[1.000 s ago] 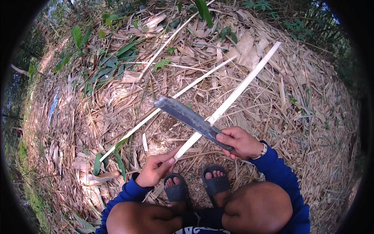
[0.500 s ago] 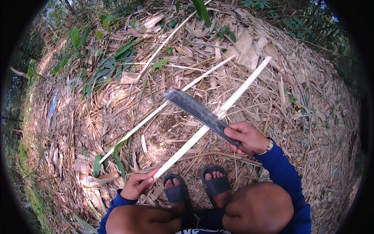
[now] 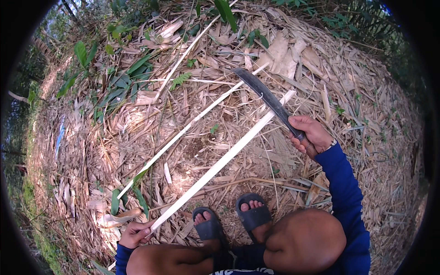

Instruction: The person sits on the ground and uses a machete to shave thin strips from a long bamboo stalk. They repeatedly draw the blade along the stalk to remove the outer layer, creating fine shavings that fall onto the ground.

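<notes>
Between the fingers of my left hand (image 3: 136, 234), low at the left, is the near end of a long pale strip (image 3: 215, 170) that looks like split bamboo or wood. It slants up and to the right across the ground in front of my feet. My right hand (image 3: 310, 134) is wrapped round the handle of a machete (image 3: 266, 95), thumb along its top. The dark, slightly curved blade points up and to the left, crossing the strip close to its far end. A thin curled shaving shows at the blade's edge.
A second pale strip (image 3: 192, 123) lies on the ground beyond, roughly parallel. Dry leaves and shavings (image 3: 366, 151) cover the ground. Green leafy stems (image 3: 133, 75) stand at the far left. My sandalled feet (image 3: 253, 213) and bare knees (image 3: 305, 236) are close below.
The machete has slid up and right along the strip, from its middle to near its far end. My left hand has drawn the strip down and to the left.
</notes>
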A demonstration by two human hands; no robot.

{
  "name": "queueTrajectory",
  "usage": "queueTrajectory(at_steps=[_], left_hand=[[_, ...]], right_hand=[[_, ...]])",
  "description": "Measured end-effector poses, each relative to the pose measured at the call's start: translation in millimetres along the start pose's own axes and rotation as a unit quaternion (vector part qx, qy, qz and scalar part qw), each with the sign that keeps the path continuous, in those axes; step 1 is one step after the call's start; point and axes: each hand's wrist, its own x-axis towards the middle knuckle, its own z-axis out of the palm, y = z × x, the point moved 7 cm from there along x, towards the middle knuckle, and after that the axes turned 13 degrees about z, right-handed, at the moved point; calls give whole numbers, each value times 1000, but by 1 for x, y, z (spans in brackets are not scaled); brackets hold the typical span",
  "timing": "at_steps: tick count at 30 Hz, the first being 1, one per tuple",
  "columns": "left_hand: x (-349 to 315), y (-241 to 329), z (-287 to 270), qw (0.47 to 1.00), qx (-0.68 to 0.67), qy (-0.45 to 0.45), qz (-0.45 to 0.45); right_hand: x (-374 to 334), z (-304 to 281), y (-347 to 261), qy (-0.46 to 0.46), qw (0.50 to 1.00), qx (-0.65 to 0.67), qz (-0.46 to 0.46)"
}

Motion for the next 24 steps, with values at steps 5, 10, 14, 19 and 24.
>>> queueTrajectory(at_steps=[5, 10, 14, 19, 24], left_hand=[[-9, -3, -6, 1000, -22, -4, -9], [-25, -19, -50, 997, -34, 70, -8], [11, 15, -30, 972, -85, 210, 54], [124, 62, 55, 983, -170, 36, 62], [161, 80, 116, 953, -263, -146, 33]], right_hand=[[1, -25, -4, 31, 999, 9, -13], [-16, -110, -33, 196, 973, 75, -96], [-11, -83, -37, 189, 974, 11, -128], [7, 47, 6, 2, 995, -48, -82], [0, 157, 59, -232, 972, -12, 40]])
